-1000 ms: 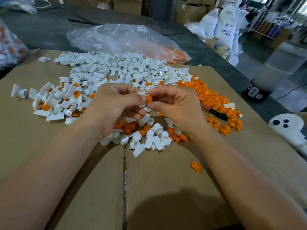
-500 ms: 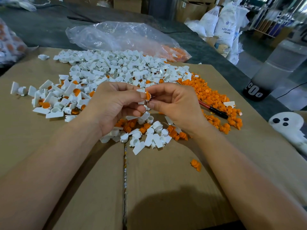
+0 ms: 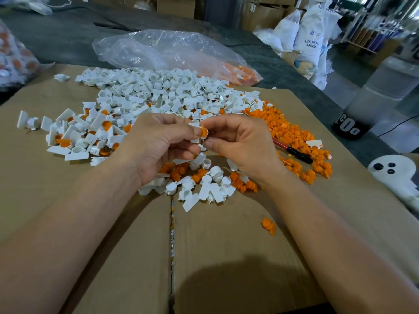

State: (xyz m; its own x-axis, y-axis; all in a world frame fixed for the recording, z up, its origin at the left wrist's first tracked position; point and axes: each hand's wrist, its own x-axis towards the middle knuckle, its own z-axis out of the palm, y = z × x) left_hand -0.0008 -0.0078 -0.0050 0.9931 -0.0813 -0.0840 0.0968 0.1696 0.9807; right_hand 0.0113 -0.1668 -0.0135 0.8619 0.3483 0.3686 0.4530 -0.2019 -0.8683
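My left hand (image 3: 158, 143) and my right hand (image 3: 240, 143) meet above a cardboard sheet (image 3: 226, 257). The left fingers hold a small white plastic part (image 3: 195, 132). The right thumb and forefinger pinch an orange cap (image 3: 204, 131) against that white part. A big pile of white parts (image 3: 163, 91) lies behind the hands. Loose orange caps (image 3: 285, 130) spread out to the right of it. To the left lies a heap of white parts with orange caps fitted (image 3: 77, 134). More mixed pieces (image 3: 204, 184) sit under the hands.
A clear plastic bag (image 3: 167, 51) with orange caps lies behind the pile. A red and black pen (image 3: 292, 150) rests among the caps at right. A single orange cap (image 3: 268, 225) lies near my right forearm. A white ghost-like object (image 3: 394, 173) sits at the right edge.
Both hands have stayed in place, pressing the orange cap against the white part; the cap has turned slightly between the fingertips.
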